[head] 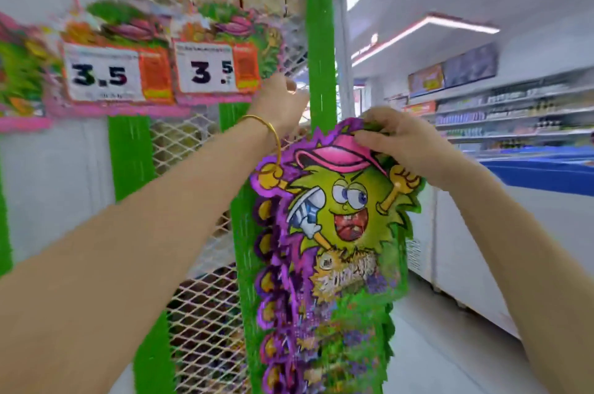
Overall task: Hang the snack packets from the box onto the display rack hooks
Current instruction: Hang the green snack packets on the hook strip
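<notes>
A snack packet (pixel 347 213) with a green cartoon figure in a pink cap hangs in front of me, and my right hand (pixel 401 143) grips its top edge. Several more packets (pixel 289 313) with purple edges hang behind and below it. My left hand (pixel 279 101), with a gold bangle on the wrist, reaches up to the white mesh display rack (pixel 193 143) just above the packets; its fingers curl at the mesh, and I cannot make out a hook under them. The box is out of view.
Two price cards reading 3.5 (pixel 119 72) (pixel 215 67) hang on the rack at upper left. Green vertical strips (pixel 319 56) run down the rack. A white chest freezer (pixel 482 233) and stocked shelves (pixel 514 111) line the aisle on the right.
</notes>
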`<state>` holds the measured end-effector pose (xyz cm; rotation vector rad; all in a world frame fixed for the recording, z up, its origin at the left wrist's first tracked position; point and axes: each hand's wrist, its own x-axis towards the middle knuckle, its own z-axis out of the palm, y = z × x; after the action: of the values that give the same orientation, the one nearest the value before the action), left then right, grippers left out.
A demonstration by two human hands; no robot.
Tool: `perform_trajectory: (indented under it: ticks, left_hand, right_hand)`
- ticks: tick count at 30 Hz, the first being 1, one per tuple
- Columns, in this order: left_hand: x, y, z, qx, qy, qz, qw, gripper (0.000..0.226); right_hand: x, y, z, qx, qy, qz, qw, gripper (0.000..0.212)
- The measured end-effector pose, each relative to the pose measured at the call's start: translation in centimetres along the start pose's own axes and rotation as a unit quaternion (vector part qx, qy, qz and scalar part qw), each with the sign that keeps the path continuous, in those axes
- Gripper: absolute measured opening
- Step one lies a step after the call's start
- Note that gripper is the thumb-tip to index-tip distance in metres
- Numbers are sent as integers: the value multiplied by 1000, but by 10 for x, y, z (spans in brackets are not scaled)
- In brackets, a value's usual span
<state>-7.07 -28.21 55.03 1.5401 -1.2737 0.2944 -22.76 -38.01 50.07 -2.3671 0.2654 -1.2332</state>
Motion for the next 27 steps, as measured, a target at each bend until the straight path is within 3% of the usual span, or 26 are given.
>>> perform_trajectory:
  ticks: [5,8,12,17,19,24,27]
  left_hand:
    - [29,14,-2,-133,-74,-88,984,19]
    - [38,20,-10,-136,-126,-115,976,27]
    - [40,25,-14,-69,-169,-109,977,29]
    - [43,26,-7,-34,-108,-117,987,13]
    - [48,23,-5,-45,-98,-122,987,19]
    - [51,20,-4,-65,-98,-126,985,8]
    - [50,19,-4,-89,-101,-133,982,12]
  right_hand:
    - [50,0,-15,-40,47,-56,997,14]
    - [69,1,-12,-108,87,-83,987,2]
    - [84,-2,-2,-177,143,-95,969,15]
    - [89,-4,5,-262,183,-119,940,20]
    - [87,-4,6,-279,188,-128,933,21]
    - [82,1,3,-283,155,-122,938,18]
    - [80,1,1,-280,137,-123,942,17]
